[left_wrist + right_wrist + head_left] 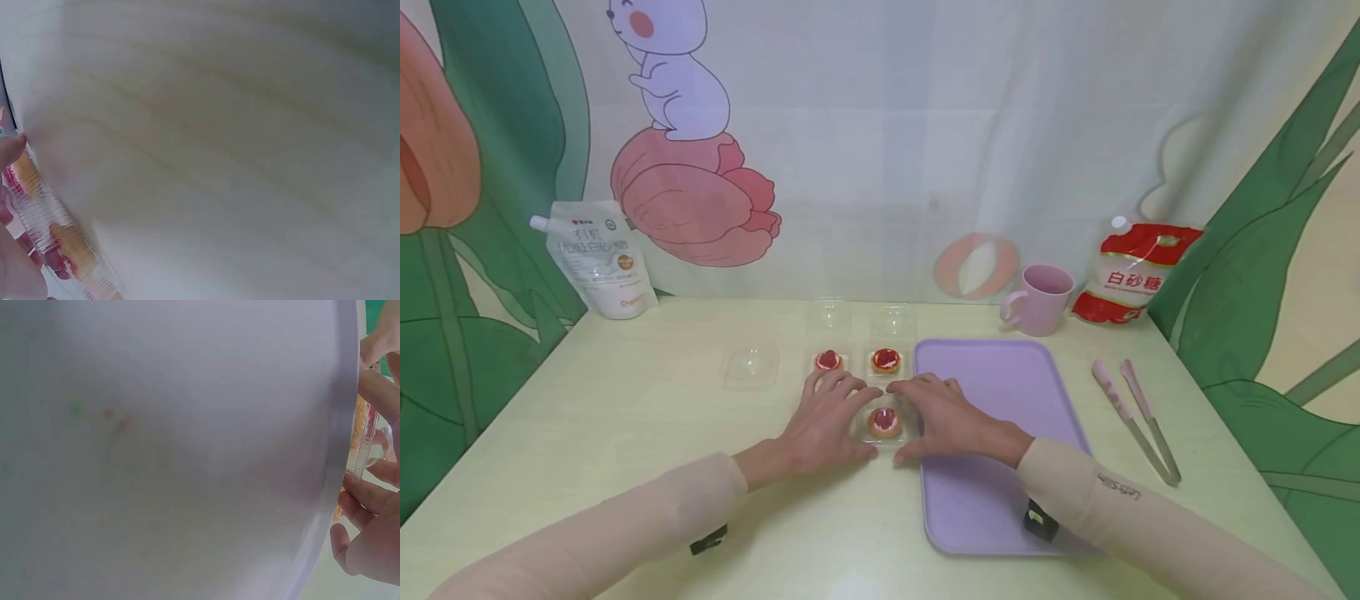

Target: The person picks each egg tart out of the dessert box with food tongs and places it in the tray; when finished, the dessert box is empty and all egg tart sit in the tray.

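Fingers of the left hand [827, 421] and right hand [951, 417] are spread and loosely arched about a clear, thin plastic box [904, 438]; whether they press on it, I can't tell. It sits on the pale yellow table [647, 433] just left of the lilac rectangular tray [1000, 379], holding a round golden tart with a red topping [884, 422].

If both sides were squeezed hard, I'd expect the flimsy, ribbed walls to buckle and smear that soft-looking topping. The left hand also reaches close to the red-topped tart at the back left [828, 360]; a careless knuckle might nudge it. Pushed rightward, the box could catch on the tray's raised, rounded rim. Glossy, see-through plastic looks slippery, while the pastry's rough crust seems likely to crumble if jolted.
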Demonstrator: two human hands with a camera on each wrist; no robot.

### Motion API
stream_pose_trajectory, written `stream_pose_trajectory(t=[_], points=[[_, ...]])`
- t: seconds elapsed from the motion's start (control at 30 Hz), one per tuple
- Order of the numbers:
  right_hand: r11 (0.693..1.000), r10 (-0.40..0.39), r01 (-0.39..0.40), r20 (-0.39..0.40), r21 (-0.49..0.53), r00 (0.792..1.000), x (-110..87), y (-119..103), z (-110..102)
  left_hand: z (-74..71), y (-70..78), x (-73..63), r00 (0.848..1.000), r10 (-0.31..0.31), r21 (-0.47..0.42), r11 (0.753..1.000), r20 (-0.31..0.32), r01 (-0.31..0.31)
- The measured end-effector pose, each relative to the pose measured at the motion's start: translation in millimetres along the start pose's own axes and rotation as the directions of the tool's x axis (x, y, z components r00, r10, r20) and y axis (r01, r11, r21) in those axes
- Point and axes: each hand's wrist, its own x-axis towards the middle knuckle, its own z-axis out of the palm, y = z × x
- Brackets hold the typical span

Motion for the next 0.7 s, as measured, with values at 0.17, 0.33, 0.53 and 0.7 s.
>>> stream_pose_trajectory(t=[0.17,0.33,0.53,0.7], points=[[1.0,0.008,-0.008,-0.002,-0.004,1.0,-0.6,-1.7,-0.4,-1.1,-0.5,1.7,0.999,-0.001,-0.038,0.999,0.032,0.003],[1.0,0.027,-0.027,-0.004,0.006,1.0,-0.4,-3.8,-1.8,-3.9,-5.6,5.2,0.995,0.002,-0.119,0.993,0.096,0.009],[0.999,0.048,-0.048,-0.003,0.014,0.999,0.0,-4.3,-2.0,-5.9,-10.5,7.6,0.993,0.032,-0.144,0.99,0.11,-0.017],[0.998,0.063,-0.063,-0.009,0.019,0.998,-0.1,-4.6,-0.7,-4.8,-10.2,7.3,0.993,0.026,-0.132,0.991,0.113,-0.011]])
